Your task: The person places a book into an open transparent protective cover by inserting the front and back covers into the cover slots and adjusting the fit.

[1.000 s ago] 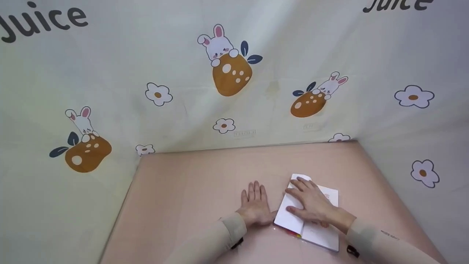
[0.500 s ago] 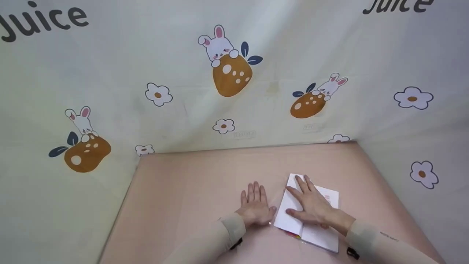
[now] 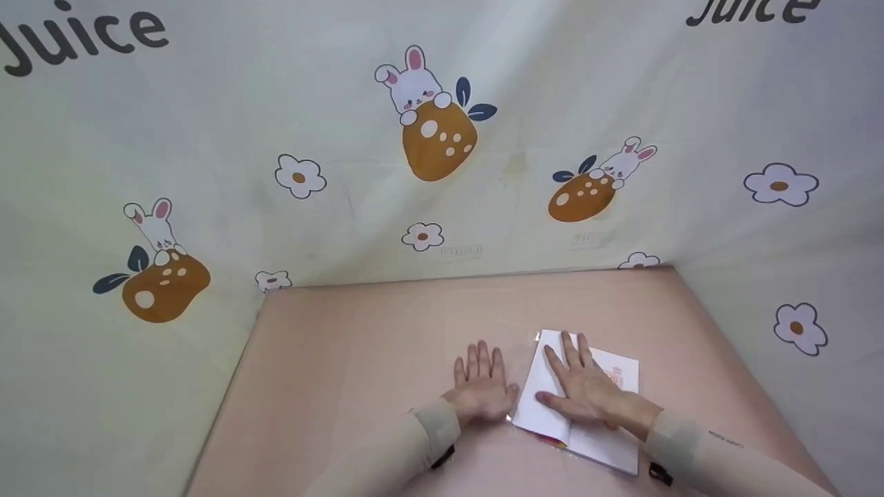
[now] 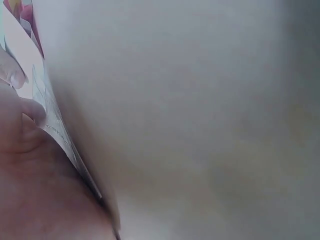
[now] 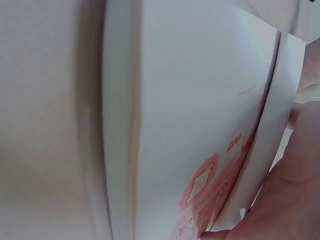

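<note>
A white-paged book (image 3: pixel 605 452) lies open on the table. My right hand (image 3: pixel 587 393) rests across its turned left leaf with fingers spread, touching the paper near the fold. To the left of the book, my left hand (image 3: pixel 481 397) lies with straight fingers, its thumb beside the leaf's left edge and nothing held. The right wrist view shows the book's right page (image 5: pixel 200 75) with a red printed picture (image 5: pixel 200 185) and the thick stack of leaves beneath. Under the left leaf a bit of coloured cover (image 3: pixel 552 440) shows. The right palm hides part of both pages.
The pink table (image 3: pixel 359 345) runs back to a pale cloth wall (image 3: pixel 331 228) printed with rabbits, fruit and flowers. Similar cloth stands at both sides. A dark band (image 3: pixel 661 473) shows under the right sleeve, and another band (image 3: pixel 443 457) under the left.
The left leaf has shifted slightly leftward and lies a little wider, with my right hand moving left along with it. My left hand stays almost where it was.
</note>
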`<state>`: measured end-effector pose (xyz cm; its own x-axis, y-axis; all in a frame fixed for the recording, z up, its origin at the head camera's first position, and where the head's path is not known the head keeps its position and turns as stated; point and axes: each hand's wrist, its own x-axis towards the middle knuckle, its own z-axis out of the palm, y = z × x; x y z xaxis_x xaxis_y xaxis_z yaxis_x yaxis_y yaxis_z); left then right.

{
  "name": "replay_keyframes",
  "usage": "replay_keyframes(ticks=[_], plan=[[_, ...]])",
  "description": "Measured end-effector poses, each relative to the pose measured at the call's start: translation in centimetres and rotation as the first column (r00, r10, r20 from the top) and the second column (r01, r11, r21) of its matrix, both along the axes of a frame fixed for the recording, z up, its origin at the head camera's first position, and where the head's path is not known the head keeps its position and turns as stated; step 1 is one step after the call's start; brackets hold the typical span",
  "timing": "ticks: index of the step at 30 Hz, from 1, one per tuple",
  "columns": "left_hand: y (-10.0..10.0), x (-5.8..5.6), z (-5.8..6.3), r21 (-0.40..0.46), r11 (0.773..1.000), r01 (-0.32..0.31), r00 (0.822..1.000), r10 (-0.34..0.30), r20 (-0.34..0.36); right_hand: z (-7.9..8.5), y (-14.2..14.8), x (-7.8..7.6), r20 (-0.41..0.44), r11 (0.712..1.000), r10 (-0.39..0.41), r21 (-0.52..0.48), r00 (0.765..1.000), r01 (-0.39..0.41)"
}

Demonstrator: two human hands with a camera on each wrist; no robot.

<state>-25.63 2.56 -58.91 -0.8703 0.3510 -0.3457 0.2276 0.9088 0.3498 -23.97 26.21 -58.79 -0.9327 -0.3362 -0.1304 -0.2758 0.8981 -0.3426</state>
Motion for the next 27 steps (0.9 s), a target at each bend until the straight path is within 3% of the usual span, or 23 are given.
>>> replay_keyframes(ticks=[9,27], plan=[[0.21,-0.13,0.06,0.021,1.0,0.012,1.0,-0.011,-0.009,0.19,-0.08,-0.14,0.047,1.0,0.03,-0.004,0.998,-0.03],[0.19,0.13,0.23,-0.01,1.0,0.003,1.0,-0.003,0.015,-0.04,-0.95,-0.44,0.033,0.997,0.051,0.057,0.998,-0.053]])
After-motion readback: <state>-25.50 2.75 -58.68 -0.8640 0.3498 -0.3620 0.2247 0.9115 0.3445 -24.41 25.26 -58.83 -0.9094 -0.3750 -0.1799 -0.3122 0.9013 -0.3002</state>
